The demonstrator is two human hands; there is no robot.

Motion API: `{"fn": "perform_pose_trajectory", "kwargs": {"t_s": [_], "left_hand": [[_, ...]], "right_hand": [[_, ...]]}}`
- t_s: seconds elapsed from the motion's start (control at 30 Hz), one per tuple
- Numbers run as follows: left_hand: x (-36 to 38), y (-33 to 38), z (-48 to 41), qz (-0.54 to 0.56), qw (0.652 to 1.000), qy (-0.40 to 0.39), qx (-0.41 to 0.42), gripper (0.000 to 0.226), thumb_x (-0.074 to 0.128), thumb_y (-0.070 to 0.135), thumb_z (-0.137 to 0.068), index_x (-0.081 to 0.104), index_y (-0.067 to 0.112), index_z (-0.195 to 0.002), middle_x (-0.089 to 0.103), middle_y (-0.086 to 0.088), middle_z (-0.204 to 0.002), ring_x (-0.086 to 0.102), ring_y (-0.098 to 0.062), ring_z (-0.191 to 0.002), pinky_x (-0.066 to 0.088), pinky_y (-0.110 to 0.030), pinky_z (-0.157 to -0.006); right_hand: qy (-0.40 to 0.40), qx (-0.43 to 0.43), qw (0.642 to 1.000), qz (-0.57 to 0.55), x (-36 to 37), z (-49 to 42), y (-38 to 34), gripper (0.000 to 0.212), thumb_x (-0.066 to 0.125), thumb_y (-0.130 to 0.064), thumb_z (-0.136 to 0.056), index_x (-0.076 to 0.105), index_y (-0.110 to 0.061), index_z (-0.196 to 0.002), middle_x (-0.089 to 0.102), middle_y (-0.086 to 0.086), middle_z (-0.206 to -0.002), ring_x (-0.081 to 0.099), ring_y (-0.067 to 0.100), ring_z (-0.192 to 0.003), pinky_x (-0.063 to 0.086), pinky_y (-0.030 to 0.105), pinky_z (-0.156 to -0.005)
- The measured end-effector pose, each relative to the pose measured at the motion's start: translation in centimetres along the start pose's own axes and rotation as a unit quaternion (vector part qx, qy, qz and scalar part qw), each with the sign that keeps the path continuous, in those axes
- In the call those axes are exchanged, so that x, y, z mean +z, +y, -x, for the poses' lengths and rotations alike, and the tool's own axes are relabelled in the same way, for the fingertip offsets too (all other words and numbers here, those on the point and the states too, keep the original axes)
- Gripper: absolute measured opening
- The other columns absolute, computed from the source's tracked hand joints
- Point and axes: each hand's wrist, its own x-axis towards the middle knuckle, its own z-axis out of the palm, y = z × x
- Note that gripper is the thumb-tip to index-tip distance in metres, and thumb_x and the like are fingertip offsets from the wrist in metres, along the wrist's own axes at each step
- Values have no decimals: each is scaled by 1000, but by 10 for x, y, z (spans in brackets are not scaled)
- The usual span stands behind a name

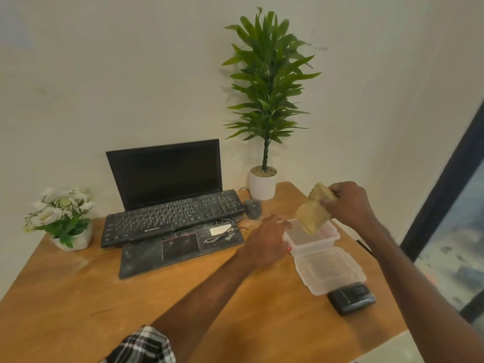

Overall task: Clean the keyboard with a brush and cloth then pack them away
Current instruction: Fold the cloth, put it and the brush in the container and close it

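Black and dust-streaked, the keyboard (pixel 172 216) lies across a laptop (pixel 165 174) on the desk (pixel 78 297), well left of our left grip (pixel 264 239). That grip's fingers reach the left rim of the clear tub (pixel 301 235); we cannot tell whether they pinch it or only touch it. Just right of it, our right grip (pixel 348 205) pinches the bunched yellow cloth (pixel 313 214) over the open tub, whose lid (pixel 330 268) lies flat beneath that grip. We see no brush. Judging by the dust, cleaning looks unfinished, so brushing, wiping and packing away seem left.
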Motion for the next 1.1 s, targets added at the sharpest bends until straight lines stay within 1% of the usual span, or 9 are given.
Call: {"fn": "perform_pose_trajectory", "kwargs": {"t_s": [0.13, 0.3, 0.43, 0.5, 0.6, 0.77, 0.9, 1.0, 1.1], "left_hand": [[11, -4, 0, -6, 999, -13, -31, 53, 59, 27, -100, 49, 18, -151, 37, -8, -159, 32, -24, -147, 36, -48, -116], [21, -11, 5, 22, 999, -10, -29, 53, 56, 24, -99, 48, 19, -151, 45, -5, -155, 38, -22, -143, 37, -46, -117], [23, -9, 8, 43, 999, -9, -23, 50, 56, 16, -96, 52, 21, -145, 49, -5, -151, 41, -22, -140, 37, -44, -113], [24, -9, 8, 44, 999, -5, -17, 42, 57, 14, -94, 58, 21, -136, 54, -5, -140, 45, -23, -132, 42, -43, -110], [26, -10, 9, 52, 999, 5, -13, 36, 58, 11, -90, 63, 20, -124, 56, -2, -131, 47, -21, -129, 43, -40, -106], [26, -9, 8, 39, 999, 2, -14, 45, 59, 13, -93, 59, 12, -138, 53, -9, -144, 42, -24, -139, 39, -42, -112], [27, -9, 8, 38, 999, -1, -20, 44, 59, 13, -93, 59, 14, -137, 53, -7, -143, 42, -23, -138, 39, -42, -112], [26, -7, 8, 40, 999, -2, -23, 47, 58, 12, -93, 58, 15, -140, 52, -7, -143, 41, -23, -138, 38, -41, -112], [26, -6, 7, 33, 999, -3, -25, 51, 57, 12, -93, 54, 14, -144, 51, -8, -143, 41, -24, -138, 39, -41, -111]], "right_hand": [[9, 28, 999, 26, 17, -21, 15, 8, 74, -18, -80, 77, -12, -85, 68, 4, -72, 62, 18, -62, 44, 22, -53], [-58, 41, 997, 26, 44, -25, 17, 12, 80, -28, -77, 79, -22, -87, 74, -1, -87, 70, 18, -76, 61, 35, -72], [-72, 114, 986, -101, 53, -29, 24, 13, 79, -11, -80, 76, -9, -93, 73, 8, -92, 74, 25, -78, 63, 33, -62], [-81, 160, 977, -115, 60, -30, 37, 10, 79, -8, -82, 74, -6, -90, 74, 13, -93, 74, 27, -78, 65, 39, -68], [-108, 185, 976, -41, 73, -27, 58, 17, 80, -10, -81, 72, -3, -95, 74, 16, -96, 73, 30, -80, 63, 46, -80], [-115, 122, 975, 147, 83, -20, 62, 22, 72, -14, -86, 69, -5, -106, 64, 7, -92, 63, 25, -78, 52, 30, -70], [-102, 42, 942, 318, 87, -17, 49, 28, 66, -14, -91, 60, -16, -118, 62, 5, -109, 64, 23, -98, 45, 28, -73], [-112, 20, 943, 312, 93, -19, 51, 27, 68, -8, -87, 63, -16, -112, 62, 4, -106, 63, 23, -96, 46, 28, -72], [-164, 41, 952, 256, 99, -20, 55, 31, 76, -20, -82, 64, -13, -109, 64, 4, -102, 60, 21, -83, 49, 28, -71]]}}
